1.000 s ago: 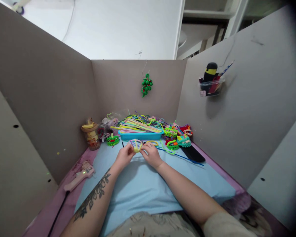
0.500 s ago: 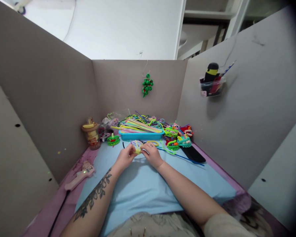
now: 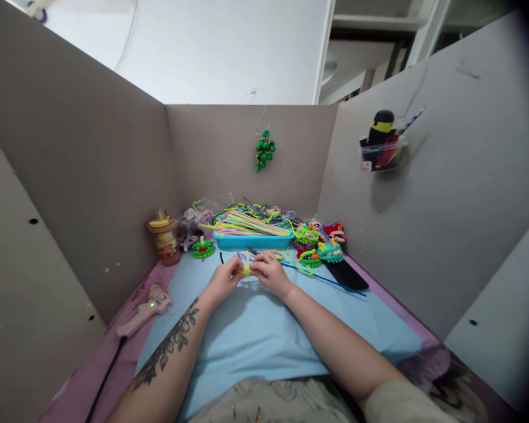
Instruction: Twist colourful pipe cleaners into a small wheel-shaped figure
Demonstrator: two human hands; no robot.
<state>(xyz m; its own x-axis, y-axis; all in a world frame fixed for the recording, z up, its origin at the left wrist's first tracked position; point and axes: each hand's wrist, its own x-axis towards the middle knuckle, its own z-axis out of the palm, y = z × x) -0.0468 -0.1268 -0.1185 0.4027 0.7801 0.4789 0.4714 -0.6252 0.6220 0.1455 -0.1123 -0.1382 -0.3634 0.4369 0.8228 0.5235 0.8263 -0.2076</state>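
Note:
Between my two hands is a small yellow pipe cleaner piece (image 3: 247,270), with a stem sticking up from it. My left hand (image 3: 224,278) pinches its left side, fingers closed. On the other side, my right hand (image 3: 271,272) is closed on the same piece with thumb and fingertips. Just behind the hands lie a yellow-handled pair of scissors (image 3: 278,255), partly hidden, and a long dark blue pipe cleaner (image 3: 330,282) that runs off to the right. The finer shape of the yellow piece is covered by my fingers.
A blue tray (image 3: 253,241) heaped with colourful pipe cleaners stands at the back. Several fuzzy figures (image 3: 330,251) sit right of it, beside a black phone-like slab (image 3: 346,275). At left are a green figure (image 3: 203,248), a lidded cup (image 3: 165,241) and a pink glue gun (image 3: 145,312).
Both hands stay almost in place, still holding the yellow piece. Its stem stands a little more upright, and the fingers have shifted slightly around it.

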